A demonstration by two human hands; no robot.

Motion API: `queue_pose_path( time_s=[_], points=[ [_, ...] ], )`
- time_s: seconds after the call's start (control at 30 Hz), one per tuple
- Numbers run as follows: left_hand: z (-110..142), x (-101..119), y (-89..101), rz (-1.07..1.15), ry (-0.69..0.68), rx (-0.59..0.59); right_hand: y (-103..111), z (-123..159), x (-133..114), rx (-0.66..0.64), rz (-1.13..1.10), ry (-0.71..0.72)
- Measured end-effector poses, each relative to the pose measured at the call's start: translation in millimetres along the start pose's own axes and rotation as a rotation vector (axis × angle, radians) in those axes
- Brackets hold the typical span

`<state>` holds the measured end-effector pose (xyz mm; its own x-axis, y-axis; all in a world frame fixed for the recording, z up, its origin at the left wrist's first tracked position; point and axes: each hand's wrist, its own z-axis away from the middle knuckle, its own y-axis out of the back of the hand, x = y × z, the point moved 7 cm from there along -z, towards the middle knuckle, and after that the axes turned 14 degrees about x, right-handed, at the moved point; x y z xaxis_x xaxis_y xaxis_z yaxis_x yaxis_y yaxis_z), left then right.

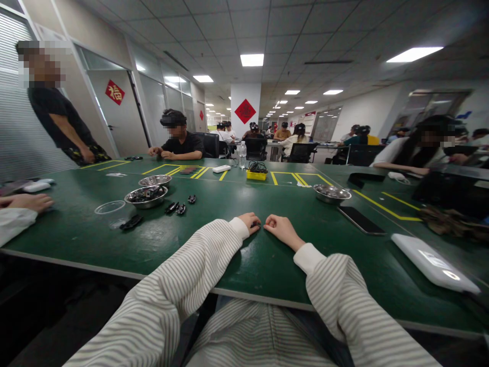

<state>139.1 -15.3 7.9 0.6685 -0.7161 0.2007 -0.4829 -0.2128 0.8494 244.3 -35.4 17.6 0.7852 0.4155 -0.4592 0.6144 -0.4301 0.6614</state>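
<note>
My left hand (250,223) rests just above the green table (183,255), its fingers curled inward. A small dark patch shows by its fingertips, too small to name. Close beside it on the right, my right hand (283,231) is closed in a pinch, thumb against fingers; whatever it may hold is hidden. A narrow gap separates the two hands. Left of them lie several black plastic parts (181,209). Beyond those stands a metal bowl (143,205) filled with similar dark pieces.
Behind that bowl is a second metal bowl (155,180), with a clear plastic lid (109,207) nearby. To the right are another metal bowl (332,200), a phone (361,220) and a white power bank (431,262). A yellow basket (256,175) holds cables. A co-worker's hand (32,202) rests at left.
</note>
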Motion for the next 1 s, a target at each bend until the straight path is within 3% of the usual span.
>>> queue_pose_path(
  time_s=[0.2, 0.37, 0.6, 0.8, 1.0],
  points=[
    [-0.1, 1.3, -0.5, -0.004, -0.024, 0.011, 2.3, 1.2, -1.7, 0.027, 0.027, -0.018],
    [-0.1, 0.6, -1.1, -0.010, -0.031, 0.013, 4.2, 3.3, -1.4, -0.032, 0.139, -0.027],
    [0.8, -1.3, -1.7, -0.016, -0.030, -0.003, 19.9, -3.9, 4.7, -0.044, 0.024, -0.035],
    [0.6, -0.2, -1.5, -0.008, -0.027, -0.007, 10.9, -0.2, 3.3, -0.187, -0.007, 0.059],
    [0.0, -0.8, -4.0, 0.014, -0.023, 0.013, 10.8, 1.4, -3.1, -0.162, -0.035, 0.090]
  ],
)
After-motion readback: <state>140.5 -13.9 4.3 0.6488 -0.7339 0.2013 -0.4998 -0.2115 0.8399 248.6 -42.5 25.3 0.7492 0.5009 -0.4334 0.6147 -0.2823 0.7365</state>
